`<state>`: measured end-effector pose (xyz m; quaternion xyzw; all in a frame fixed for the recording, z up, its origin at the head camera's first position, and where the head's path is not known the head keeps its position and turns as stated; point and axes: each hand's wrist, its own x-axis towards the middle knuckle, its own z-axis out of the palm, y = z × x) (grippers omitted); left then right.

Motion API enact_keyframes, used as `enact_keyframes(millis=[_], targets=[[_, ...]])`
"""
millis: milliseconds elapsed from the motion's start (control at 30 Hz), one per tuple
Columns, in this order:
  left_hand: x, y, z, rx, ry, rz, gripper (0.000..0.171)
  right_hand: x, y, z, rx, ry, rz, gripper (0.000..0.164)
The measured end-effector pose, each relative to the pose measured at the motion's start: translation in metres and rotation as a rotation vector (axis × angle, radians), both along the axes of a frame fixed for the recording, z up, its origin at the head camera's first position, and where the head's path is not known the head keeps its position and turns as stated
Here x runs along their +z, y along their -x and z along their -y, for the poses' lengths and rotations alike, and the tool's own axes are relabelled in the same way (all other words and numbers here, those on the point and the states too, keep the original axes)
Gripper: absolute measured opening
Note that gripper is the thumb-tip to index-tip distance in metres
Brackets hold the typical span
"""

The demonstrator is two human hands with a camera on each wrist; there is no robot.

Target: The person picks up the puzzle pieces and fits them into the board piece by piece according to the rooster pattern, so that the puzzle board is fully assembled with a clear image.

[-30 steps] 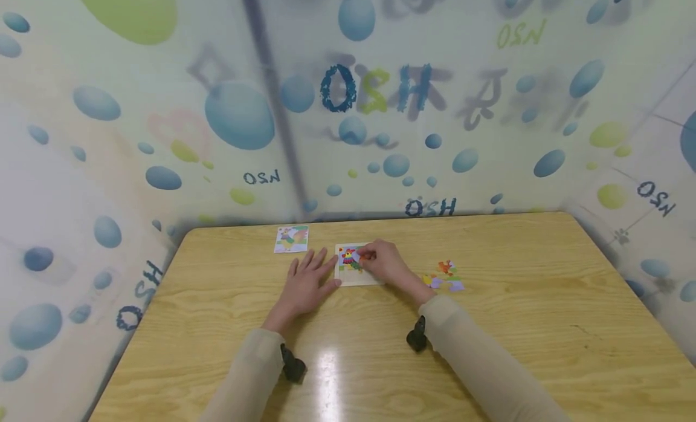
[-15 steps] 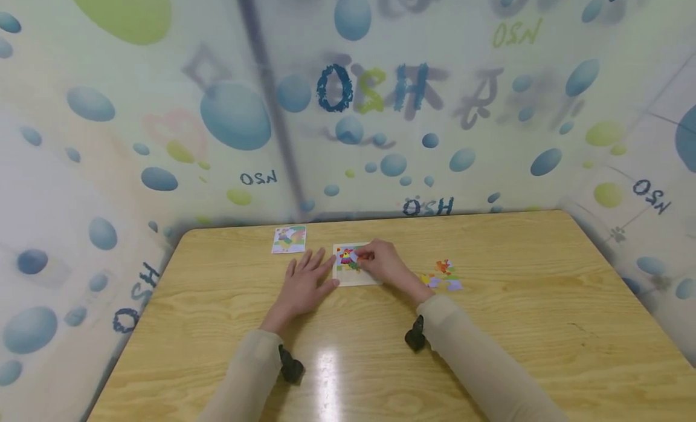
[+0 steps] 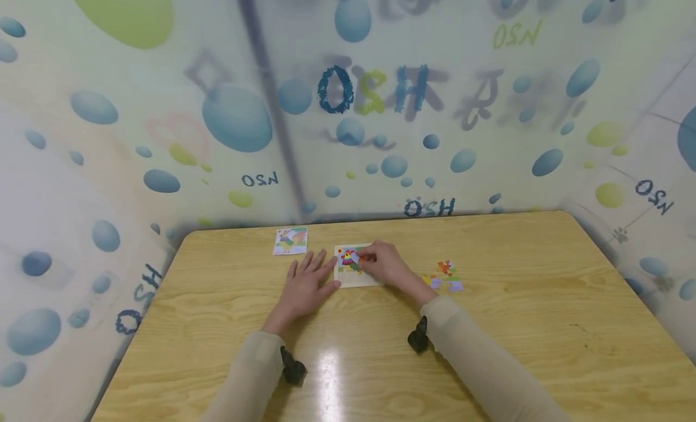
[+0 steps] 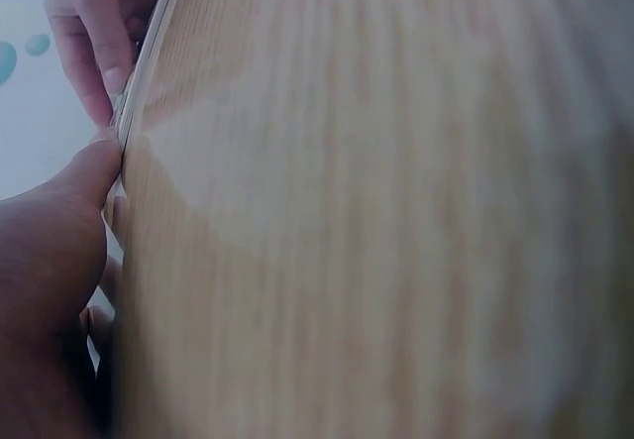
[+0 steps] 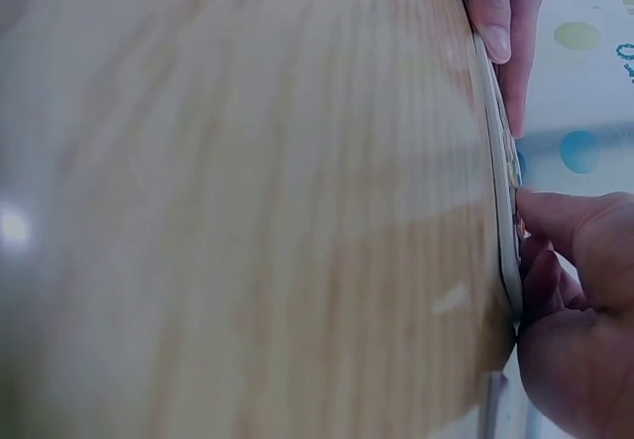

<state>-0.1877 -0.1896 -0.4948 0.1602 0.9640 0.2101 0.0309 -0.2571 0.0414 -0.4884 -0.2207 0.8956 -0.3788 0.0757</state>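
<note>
A pale square puzzle board [image 3: 356, 280] lies on the table, with a colourful rooster picture [image 3: 348, 259] partly filled in at its upper left. My left hand [image 3: 303, 288] rests with fingers spread, its thumb and fingertips touching the board's left edge. Over the right half of the board, my right hand [image 3: 387, 265] pinches a puzzle piece [image 3: 356, 256], mostly hidden by the fingers, low against the picture. In the right wrist view the right thumb [image 5: 553, 211] reaches the board's edge from the side, other fingers curled below it.
Several loose puzzle pieces [image 3: 455, 285] lie right of the board, beside the right wrist, an orange one [image 3: 445, 267] farthest back. A printed picture card [image 3: 290, 241] lies behind the left hand. The wooden table [image 3: 500, 325] meets a patterned wall [image 3: 380, 180] at its far edge.
The view shifts slightly with the head. Both hands stay in place, the right fingers still at the same spot on the board.
</note>
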Motion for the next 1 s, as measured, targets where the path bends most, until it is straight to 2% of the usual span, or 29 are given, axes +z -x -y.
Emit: enact_keyframes(millis=[267, 667, 1000], targets=[[-0.0002, 0.0002, -0.0003, 0.0, 0.004, -0.017, 0.06, 0.0003, -0.0003, 0.0014, -0.018, -0.005, 0.012, 0.027], [0.0009, 0.0009, -0.0001, -0.004, 0.017, 0.014, 0.062, -0.0014, 0.0015, 0.0033, -0.034, -0.035, 0.006, 0.035], [-0.0039, 0.0012, 0.0008, -0.003, -0.003, -0.014, 0.062, -0.0017, 0.0014, 0.0033, -0.035, -0.028, 0.029, 0.031]])
